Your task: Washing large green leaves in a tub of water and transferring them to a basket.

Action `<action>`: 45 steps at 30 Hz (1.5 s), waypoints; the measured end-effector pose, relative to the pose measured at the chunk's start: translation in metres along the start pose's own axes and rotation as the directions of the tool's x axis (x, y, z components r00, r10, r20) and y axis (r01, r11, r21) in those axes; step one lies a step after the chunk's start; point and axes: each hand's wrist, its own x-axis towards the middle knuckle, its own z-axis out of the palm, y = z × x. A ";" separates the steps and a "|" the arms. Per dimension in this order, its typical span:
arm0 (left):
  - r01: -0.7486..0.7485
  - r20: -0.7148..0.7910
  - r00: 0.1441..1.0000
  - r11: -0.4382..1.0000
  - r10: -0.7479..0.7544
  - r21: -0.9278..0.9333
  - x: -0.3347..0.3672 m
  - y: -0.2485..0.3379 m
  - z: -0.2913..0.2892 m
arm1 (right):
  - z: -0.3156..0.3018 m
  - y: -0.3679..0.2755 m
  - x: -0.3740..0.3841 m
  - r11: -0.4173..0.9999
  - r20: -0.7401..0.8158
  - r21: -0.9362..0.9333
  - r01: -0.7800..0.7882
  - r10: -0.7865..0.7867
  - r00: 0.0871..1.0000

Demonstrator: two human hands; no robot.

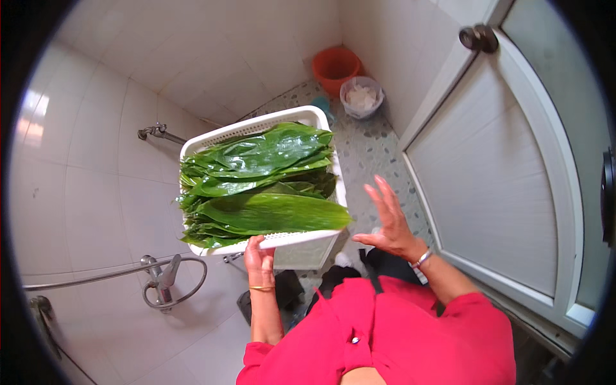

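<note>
A white plastic basket (312, 115) with perforated sides is held up in front of me, tilted a little. Long green leaves (263, 154) lie stacked in it in two wet, glossy bundles, some tips reaching over the rim. My left hand (259, 258) grips the basket's near rim, its thumb on top and the other fingers hidden beneath. To the right of the basket, apart from it, my right hand (390, 224) is raised with its fingers spread, and nothing is in it.
An orange bucket (335, 67) and a lined waste bin (361, 97) stand in the far corner. A metal tap (160, 280) with a hose is on the left wall; another tap (160, 133) sits farther along. A white-framed door (494, 173) stands at right. The floor (372, 151) is speckled.
</note>
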 end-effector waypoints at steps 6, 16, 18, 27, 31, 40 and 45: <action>-0.105 -0.061 0.992 0.985 0.114 0.139 -0.040 -0.035 0.038 | -0.001 0.015 0.056 0.891 0.226 -0.129 0.435 -0.400 0.888; -0.241 0.051 0.970 0.943 0.236 0.227 -0.088 0.029 0.007 | 0.065 -0.082 0.076 0.844 0.353 -0.270 0.463 -0.361 0.863; -0.371 0.106 0.929 0.889 0.356 0.267 -0.092 0.050 0.017 | 0.077 -0.094 0.085 0.839 0.302 -0.261 0.477 -0.398 0.866; -0.695 0.264 0.709 0.584 0.654 0.419 -0.133 0.137 0.017 | 0.152 -0.166 0.115 0.861 -0.097 -0.179 0.476 -0.497 0.862; -0.800 0.318 0.584 0.463 0.747 0.382 -0.147 0.158 0.007 | 0.173 -0.201 0.124 0.856 -0.130 -0.133 0.499 -0.514 0.848; -0.805 0.261 0.426 0.231 0.866 0.546 -0.189 0.180 -0.010 | 0.199 -0.258 0.123 0.811 -0.248 -0.019 0.584 -0.570 0.783; -0.778 0.337 0.341 0.063 0.878 0.625 -0.193 0.180 -0.029 | 0.207 -0.264 0.114 0.819 -0.247 -0.032 0.573 -0.562 0.789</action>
